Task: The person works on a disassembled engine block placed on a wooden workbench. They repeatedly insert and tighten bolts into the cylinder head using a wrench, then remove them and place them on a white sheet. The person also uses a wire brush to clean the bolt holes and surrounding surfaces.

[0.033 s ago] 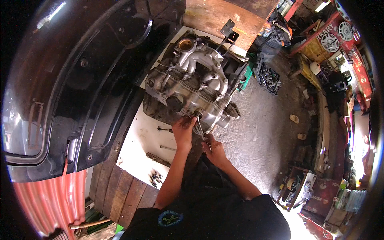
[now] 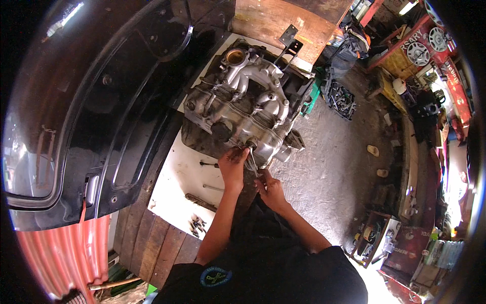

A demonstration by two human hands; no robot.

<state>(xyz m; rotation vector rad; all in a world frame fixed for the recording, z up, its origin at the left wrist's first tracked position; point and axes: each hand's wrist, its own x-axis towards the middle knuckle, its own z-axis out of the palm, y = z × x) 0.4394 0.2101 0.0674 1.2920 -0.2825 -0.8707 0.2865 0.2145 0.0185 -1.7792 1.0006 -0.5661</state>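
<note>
A greasy silver car engine lies in front of me, with a black round cap on its cover. Against the cover's near edge stands a shiny, slender metal hand tool; its exact kind is hard to make out. My left hand is closed at the tool's upper end, thumb by the engine, its other fingers partly hidden. Lower down, my right hand pinches the tool's near end with bent fingers.
Beneath the engine is a white board on wooden planks, bearing a cluster of bolts and a thin rod. A dark vehicle panel rises at left. An open toolbox sits on the concrete floor.
</note>
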